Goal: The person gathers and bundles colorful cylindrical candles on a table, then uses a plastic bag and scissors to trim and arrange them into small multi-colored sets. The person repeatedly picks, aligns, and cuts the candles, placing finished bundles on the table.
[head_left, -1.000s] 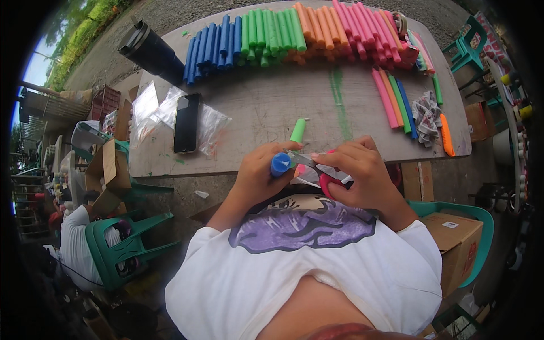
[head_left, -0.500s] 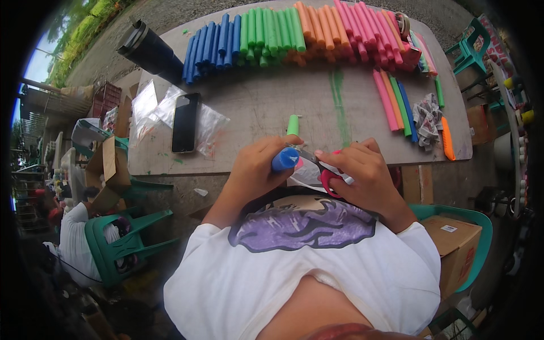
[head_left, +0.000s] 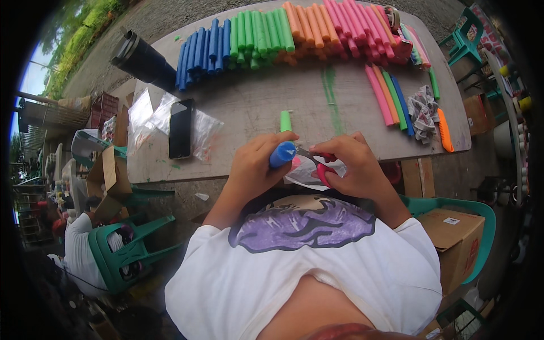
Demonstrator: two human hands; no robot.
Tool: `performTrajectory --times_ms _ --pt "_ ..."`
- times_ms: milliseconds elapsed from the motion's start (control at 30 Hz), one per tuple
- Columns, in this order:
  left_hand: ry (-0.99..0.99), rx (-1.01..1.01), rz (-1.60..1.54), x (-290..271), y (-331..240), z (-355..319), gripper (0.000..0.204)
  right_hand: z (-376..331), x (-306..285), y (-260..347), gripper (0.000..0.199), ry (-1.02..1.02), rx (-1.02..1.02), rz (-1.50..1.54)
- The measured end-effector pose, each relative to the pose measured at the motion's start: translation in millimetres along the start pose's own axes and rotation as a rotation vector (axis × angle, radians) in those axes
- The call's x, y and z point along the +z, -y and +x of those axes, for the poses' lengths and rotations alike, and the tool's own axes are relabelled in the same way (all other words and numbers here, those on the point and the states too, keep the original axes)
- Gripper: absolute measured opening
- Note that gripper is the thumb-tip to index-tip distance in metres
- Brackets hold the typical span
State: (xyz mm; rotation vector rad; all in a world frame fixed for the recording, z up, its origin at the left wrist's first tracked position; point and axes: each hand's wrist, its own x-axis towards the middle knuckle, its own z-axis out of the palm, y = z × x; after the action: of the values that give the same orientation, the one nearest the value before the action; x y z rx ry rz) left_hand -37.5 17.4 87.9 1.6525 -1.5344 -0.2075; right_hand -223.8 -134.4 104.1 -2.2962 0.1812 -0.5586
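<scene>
My left hand is closed around candles near the table's front edge. The blue candle's end points toward me, and a green candle sticks out beyond my fingers with a white wick at its tip. A bit of pink shows below the blue one; how many candles are in the grip is hidden. My right hand has its fingers in the red-pink handles of a pair of scissors. The scissor blades reach to the blue candle's side, by my left fingertips. What lies between the blades is too small to tell.
Stacked blue, green, orange and pink candles line the table's far side. A black tumbler, phone and plastic bags lie left. Loose candles, crumpled paper and an orange cutter lie right.
The scissor handles have come closer together, and my right fingers with them. The left hand keeps its grip on the candles. The whole view has shifted slightly.
</scene>
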Motion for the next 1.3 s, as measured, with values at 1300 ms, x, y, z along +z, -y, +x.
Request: performTrajectory --times_ms 1300 --pt "-0.019 -0.017 -0.014 -11 -7 -7 0.034 35 42 2 0.060 -0.113 -0.355 0.179"
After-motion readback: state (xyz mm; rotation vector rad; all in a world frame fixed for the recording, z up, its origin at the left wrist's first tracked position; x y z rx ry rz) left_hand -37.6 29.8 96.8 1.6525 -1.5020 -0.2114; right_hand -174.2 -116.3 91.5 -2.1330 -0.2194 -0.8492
